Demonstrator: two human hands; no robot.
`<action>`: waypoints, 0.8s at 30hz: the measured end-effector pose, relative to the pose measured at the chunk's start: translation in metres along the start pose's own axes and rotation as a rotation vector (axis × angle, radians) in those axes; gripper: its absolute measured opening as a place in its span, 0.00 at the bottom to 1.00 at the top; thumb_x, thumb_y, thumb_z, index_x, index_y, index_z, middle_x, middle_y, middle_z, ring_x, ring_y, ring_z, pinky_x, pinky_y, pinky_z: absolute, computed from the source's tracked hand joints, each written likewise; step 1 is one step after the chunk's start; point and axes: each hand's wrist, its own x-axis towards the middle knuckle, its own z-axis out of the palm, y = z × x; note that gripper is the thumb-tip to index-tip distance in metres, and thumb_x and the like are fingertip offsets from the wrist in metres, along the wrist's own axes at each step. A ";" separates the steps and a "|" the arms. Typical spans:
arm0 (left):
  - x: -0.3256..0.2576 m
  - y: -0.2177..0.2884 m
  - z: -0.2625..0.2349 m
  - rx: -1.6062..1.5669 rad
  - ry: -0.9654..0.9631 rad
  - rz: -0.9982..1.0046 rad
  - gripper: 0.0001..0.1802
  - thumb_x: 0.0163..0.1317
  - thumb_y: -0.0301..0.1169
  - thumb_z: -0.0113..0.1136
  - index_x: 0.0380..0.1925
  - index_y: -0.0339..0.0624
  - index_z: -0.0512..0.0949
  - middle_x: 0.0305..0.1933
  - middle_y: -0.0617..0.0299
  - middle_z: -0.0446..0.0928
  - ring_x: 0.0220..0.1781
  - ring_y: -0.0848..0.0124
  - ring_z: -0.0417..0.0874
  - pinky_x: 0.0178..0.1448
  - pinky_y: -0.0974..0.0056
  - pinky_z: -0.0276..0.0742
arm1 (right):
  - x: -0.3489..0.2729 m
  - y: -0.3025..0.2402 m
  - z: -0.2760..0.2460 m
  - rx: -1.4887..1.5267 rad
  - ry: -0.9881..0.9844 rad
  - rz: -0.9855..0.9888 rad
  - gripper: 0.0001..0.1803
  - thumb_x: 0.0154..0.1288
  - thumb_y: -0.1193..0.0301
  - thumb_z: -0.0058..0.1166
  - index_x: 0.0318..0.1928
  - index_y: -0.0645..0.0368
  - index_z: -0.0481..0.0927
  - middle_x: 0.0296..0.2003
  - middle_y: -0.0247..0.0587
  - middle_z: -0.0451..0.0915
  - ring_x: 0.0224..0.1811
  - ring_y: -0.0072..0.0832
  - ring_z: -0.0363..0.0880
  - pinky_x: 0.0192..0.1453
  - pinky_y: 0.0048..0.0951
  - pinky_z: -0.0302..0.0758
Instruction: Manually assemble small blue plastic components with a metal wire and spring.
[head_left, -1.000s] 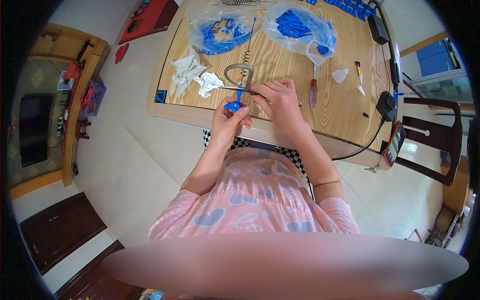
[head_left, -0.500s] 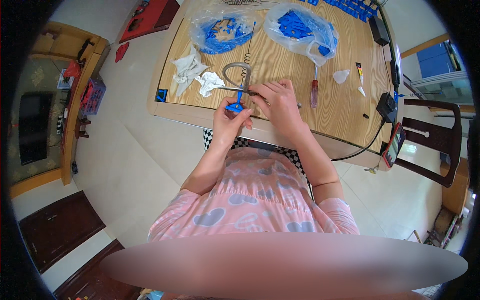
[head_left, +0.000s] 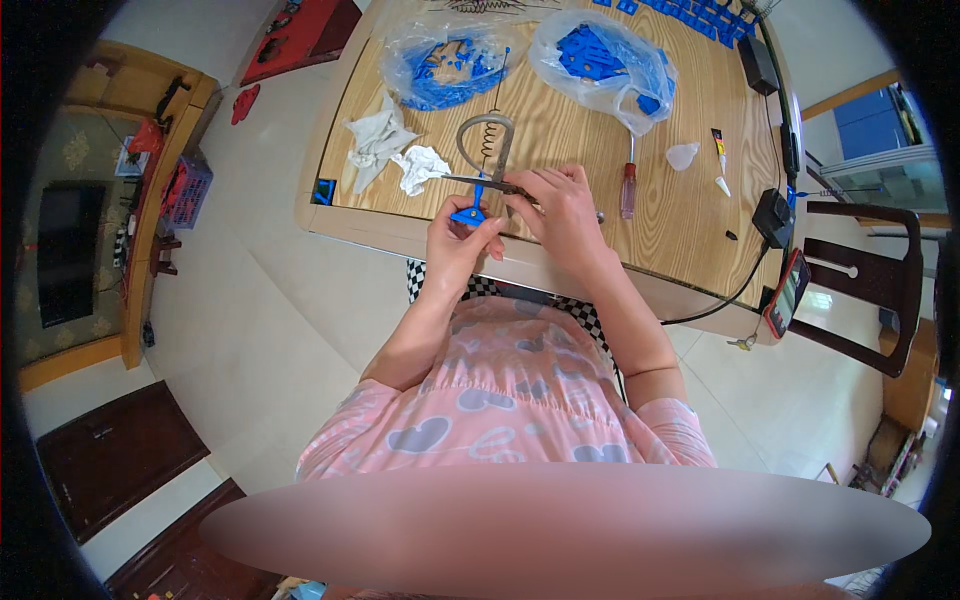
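Small blue plastic part point(head_left: 468, 213) pinched in left hand point(head_left: 458, 243): light, stiff, best held by edges; right hand point(head_left: 560, 205) closed on metal tool point(head_left: 487, 181).

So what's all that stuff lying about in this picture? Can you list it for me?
small plastic part: 1, blue, pinched in left hand
pliers: 1, grey, in right hand, at the part
plastic bags of parts: 2, clear with blue, table's far side
crumpled cloths: 2, white, left of pliers
screwdriver: 1, red handle, right of hands
table: 1, light wood
chair: 1, dark, right
left hand: 1
right hand: 1
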 end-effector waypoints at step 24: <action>0.001 -0.002 0.001 0.030 0.022 -0.002 0.14 0.52 0.24 0.63 0.34 0.39 0.66 0.22 0.63 0.74 0.17 0.79 0.72 0.18 0.74 0.66 | -0.002 0.003 -0.004 -0.012 0.010 -0.036 0.09 0.51 0.71 0.58 0.35 0.55 0.78 0.27 0.34 0.76 0.33 0.31 0.74 0.44 0.32 0.62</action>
